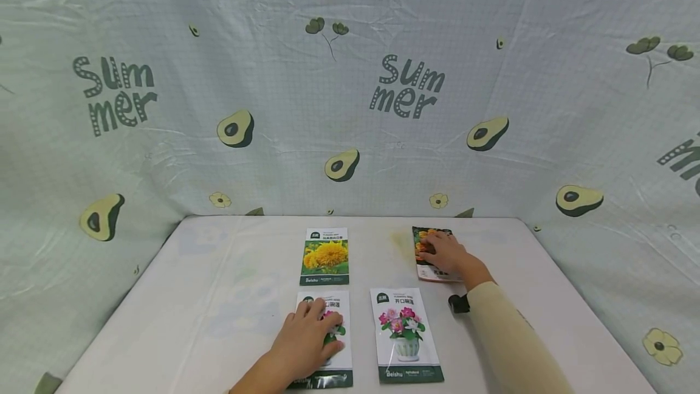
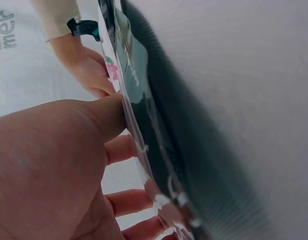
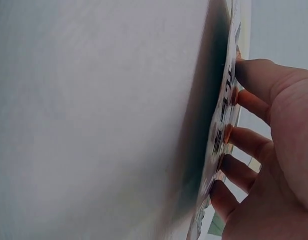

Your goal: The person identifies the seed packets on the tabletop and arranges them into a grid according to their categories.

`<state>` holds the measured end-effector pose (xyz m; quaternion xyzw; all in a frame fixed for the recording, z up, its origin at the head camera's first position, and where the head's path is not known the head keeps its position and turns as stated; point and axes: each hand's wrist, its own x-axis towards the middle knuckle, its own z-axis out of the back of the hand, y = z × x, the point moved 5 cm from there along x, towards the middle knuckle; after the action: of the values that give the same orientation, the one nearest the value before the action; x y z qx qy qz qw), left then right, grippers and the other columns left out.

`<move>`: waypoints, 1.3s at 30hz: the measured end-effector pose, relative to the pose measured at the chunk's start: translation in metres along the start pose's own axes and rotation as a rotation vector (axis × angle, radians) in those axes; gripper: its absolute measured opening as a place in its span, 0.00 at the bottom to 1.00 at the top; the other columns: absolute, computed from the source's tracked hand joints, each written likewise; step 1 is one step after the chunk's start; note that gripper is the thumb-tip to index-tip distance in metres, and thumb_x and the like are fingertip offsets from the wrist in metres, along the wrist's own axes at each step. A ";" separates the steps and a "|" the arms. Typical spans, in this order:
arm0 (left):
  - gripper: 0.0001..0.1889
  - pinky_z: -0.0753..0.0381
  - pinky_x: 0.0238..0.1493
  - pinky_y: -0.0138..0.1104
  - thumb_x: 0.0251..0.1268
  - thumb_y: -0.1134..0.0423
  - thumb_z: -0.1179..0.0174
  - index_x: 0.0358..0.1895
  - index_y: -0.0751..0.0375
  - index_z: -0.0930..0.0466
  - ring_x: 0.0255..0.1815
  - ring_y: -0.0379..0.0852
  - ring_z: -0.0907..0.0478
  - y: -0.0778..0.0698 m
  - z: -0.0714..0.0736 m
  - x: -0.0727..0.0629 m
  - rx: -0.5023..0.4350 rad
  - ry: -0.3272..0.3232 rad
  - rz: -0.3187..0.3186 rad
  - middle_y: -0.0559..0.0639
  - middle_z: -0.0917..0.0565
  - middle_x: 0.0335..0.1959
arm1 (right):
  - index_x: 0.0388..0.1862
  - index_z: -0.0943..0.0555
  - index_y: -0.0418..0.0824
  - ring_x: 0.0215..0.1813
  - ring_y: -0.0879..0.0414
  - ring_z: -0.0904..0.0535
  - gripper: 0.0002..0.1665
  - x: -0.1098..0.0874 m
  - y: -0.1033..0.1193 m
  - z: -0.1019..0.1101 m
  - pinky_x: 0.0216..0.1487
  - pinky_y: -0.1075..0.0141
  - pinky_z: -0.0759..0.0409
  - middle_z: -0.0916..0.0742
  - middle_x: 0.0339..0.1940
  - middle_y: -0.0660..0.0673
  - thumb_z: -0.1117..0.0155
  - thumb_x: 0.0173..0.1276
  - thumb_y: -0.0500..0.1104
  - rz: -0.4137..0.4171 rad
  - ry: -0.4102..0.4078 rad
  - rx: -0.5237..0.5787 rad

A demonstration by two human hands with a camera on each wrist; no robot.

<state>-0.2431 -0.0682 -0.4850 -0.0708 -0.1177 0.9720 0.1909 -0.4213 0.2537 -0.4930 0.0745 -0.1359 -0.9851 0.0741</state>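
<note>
My left hand rests on a flower seed packet at the near left, its fingers spread over the pink-flower picture. In the left wrist view, the thumb and fingertips touch the face of that glossy packet. Farther back on the right, my right hand lies on a seed packet with orange flowers and covers much of it. The right wrist view shows its spread fingertips against the packet, which is seen almost edge-on.
A yellow-flower seed packet lies behind the left hand. Another packet, with pink flowers in a white pot, lies between the arms. All rest on a white table, backed by an avocado-print cloth. A black band shows at my right wrist.
</note>
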 end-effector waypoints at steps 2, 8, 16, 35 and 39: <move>0.25 0.25 0.59 0.58 0.64 0.37 0.34 0.61 0.41 0.20 0.62 0.60 0.31 0.000 0.000 0.000 -0.001 0.002 -0.001 0.55 0.26 0.64 | 0.75 0.29 0.43 0.77 0.32 0.38 0.33 0.001 0.002 -0.001 0.73 0.32 0.40 0.33 0.79 0.33 0.41 0.78 0.55 -0.006 0.004 0.004; 0.25 0.25 0.59 0.58 0.64 0.37 0.34 0.61 0.41 0.20 0.62 0.60 0.30 0.002 0.000 0.001 -0.003 0.000 -0.007 0.56 0.26 0.64 | 0.75 0.29 0.43 0.78 0.31 0.40 0.32 0.002 0.009 0.000 0.74 0.32 0.41 0.33 0.79 0.33 0.41 0.78 0.56 0.019 0.018 0.018; 0.25 0.24 0.57 0.58 0.64 0.37 0.34 0.61 0.41 0.19 0.61 0.60 0.30 0.001 0.001 0.000 0.002 -0.007 -0.011 0.56 0.26 0.63 | 0.76 0.29 0.44 0.79 0.31 0.42 0.33 0.007 0.016 0.000 0.75 0.33 0.42 0.34 0.80 0.33 0.42 0.79 0.56 0.021 0.031 0.014; 0.25 0.25 0.59 0.58 0.64 0.38 0.34 0.60 0.42 0.20 0.61 0.60 0.31 0.000 0.002 -0.001 -0.012 -0.006 -0.011 0.56 0.26 0.63 | 0.73 0.27 0.45 0.78 0.33 0.39 0.32 0.015 0.029 -0.005 0.74 0.34 0.40 0.33 0.79 0.35 0.39 0.76 0.58 0.040 0.026 0.008; 0.25 0.25 0.59 0.58 0.64 0.38 0.34 0.61 0.42 0.19 0.61 0.60 0.31 -0.001 0.003 -0.002 -0.011 -0.006 -0.011 0.56 0.26 0.63 | 0.73 0.26 0.45 0.78 0.33 0.39 0.31 0.015 0.032 -0.005 0.74 0.33 0.41 0.32 0.79 0.35 0.38 0.76 0.57 0.039 0.031 0.018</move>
<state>-0.2417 -0.0688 -0.4820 -0.0684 -0.1238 0.9705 0.1953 -0.4310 0.2193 -0.4904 0.0876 -0.1450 -0.9810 0.0948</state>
